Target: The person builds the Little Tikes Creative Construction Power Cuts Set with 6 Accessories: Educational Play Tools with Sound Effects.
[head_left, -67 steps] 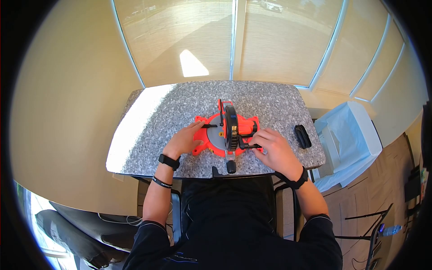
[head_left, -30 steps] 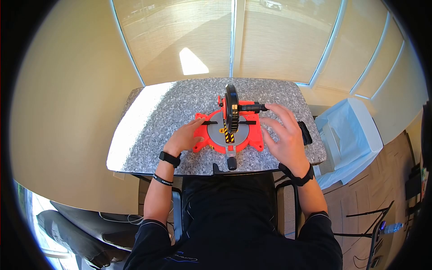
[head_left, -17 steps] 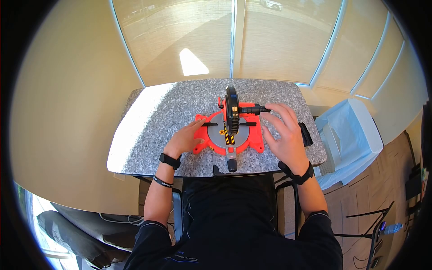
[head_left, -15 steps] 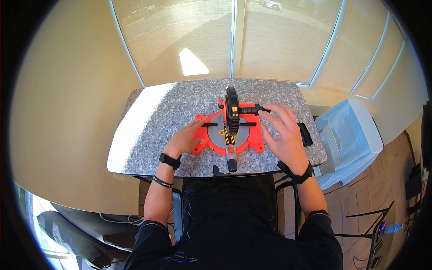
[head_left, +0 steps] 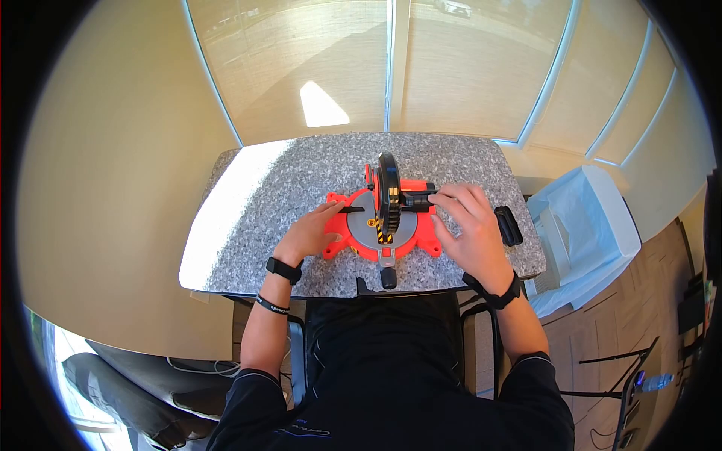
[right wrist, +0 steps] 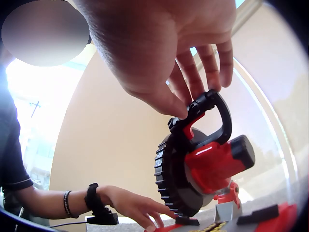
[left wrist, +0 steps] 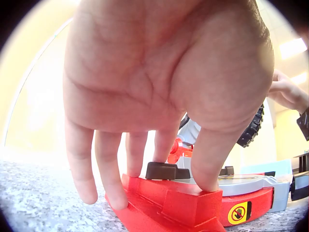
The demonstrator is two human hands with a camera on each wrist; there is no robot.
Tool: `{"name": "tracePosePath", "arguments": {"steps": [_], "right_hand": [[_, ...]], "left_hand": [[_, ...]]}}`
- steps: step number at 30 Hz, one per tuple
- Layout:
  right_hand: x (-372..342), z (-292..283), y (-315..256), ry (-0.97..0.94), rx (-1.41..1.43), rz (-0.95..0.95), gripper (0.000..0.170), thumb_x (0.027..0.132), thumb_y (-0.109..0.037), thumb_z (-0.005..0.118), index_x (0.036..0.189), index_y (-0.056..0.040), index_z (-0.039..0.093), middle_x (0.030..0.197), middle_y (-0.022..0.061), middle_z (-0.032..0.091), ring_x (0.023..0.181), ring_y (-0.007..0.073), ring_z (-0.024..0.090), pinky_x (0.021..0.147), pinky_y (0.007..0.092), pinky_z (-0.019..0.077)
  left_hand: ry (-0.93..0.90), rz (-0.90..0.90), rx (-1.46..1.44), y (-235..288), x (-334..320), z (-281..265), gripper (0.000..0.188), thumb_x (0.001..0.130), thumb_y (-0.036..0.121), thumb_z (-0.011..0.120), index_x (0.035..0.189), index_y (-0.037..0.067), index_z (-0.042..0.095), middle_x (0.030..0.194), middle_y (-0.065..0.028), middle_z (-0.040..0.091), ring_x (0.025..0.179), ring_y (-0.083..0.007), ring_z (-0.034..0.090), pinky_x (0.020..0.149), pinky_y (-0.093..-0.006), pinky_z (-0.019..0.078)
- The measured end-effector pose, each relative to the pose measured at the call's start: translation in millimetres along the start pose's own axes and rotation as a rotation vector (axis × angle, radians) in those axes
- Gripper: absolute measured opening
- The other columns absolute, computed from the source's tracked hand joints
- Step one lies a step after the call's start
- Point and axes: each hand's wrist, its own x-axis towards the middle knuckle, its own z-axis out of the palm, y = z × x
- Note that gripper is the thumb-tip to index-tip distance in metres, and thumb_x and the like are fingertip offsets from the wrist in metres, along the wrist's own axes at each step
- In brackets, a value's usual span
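Observation:
A red toy mitre saw (head_left: pixel 427 239) with a grey round plate stands on the speckled table. My left hand (head_left: pixel 307 231) rests on the left side of its base; in the left wrist view the fingers are nearly straight, with thumb and fingertips on the red base (left wrist: pixel 188 208). The black wheel-shaped blade guard (head_left: pixel 389 192) is above the plate, partly lowered. My right hand (head_left: pixel 472 229) touches the black handle (right wrist: pixel 224 118) from above with thumb and fingertips, fingers mostly extended, as the right wrist view shows. That hand covers part of the handle in the head view.
A black object (head_left: pixel 508 225) lies near the right edge of the speckled table (head_left: pixel 451 161). Beside the table stands a bin with a pale blue liner (head_left: pixel 594 225). Blinds hang behind the table, and a bottle (head_left: pixel 657 382) is at the lower right.
The saw's arm was down, then raised about a second ago, and is now partly lowered, with my right hand moving along with it. My left hand has stayed on the base.

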Motion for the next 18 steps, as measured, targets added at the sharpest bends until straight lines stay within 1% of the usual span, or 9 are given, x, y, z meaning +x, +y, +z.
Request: {"name": "tracePosePath", "arguments": {"steps": [2,5,15,18], "right_hand": [[-2,1,-2,-0.017,-0.013,0.008,0.027,0.080,-0.003,0.078,0.105,-0.0028,0.070,0.109,0.0092,0.066,0.104,0.0313,0.062,0.090,0.0416,0.0536],[-7,2,-3,-0.042,-0.004,0.008,0.023,0.080,-0.003,0.077,0.101,-0.0033,0.069,0.106,0.0091,0.066,0.101,0.0311,0.062,0.089,0.0412,0.0535],[-27,9,-3,-0.105,0.028,0.029,0.020,0.079,-0.004,0.078,0.096,-0.0039,0.068,0.104,0.0087,0.067,0.099,0.0307,0.062,0.087,0.0414,0.0531],[-32,12,-2,-0.113,0.048,0.041,0.019,0.078,-0.003,0.079,0.094,-0.0042,0.068,0.101,0.0082,0.067,0.097,0.0306,0.062,0.085,0.0410,0.0532]], "left_hand": [[0.005,0.005,-0.002,-1,0,1,0.078,0.087,0.012,0.078,0.158,0.015,0.045,0.161,-0.0114,0.047,0.144,-0.0337,0.048,0.116,-0.0407,0.0451],[0.002,0.000,0.007,0,0,0,0.078,0.087,0.013,0.079,0.158,0.015,0.045,0.161,-0.0112,0.047,0.144,-0.0336,0.049,0.116,-0.0407,0.0451],[-0.001,0.012,-0.011,-4,1,1,0.078,0.087,0.012,0.079,0.158,0.014,0.045,0.161,-0.0123,0.046,0.145,-0.0340,0.048,0.117,-0.0407,0.0444],[0.020,0.056,-0.002,-8,1,4,0.078,0.087,0.012,0.079,0.158,0.014,0.045,0.161,-0.0130,0.046,0.145,-0.0345,0.048,0.117,-0.0409,0.0440]]}}
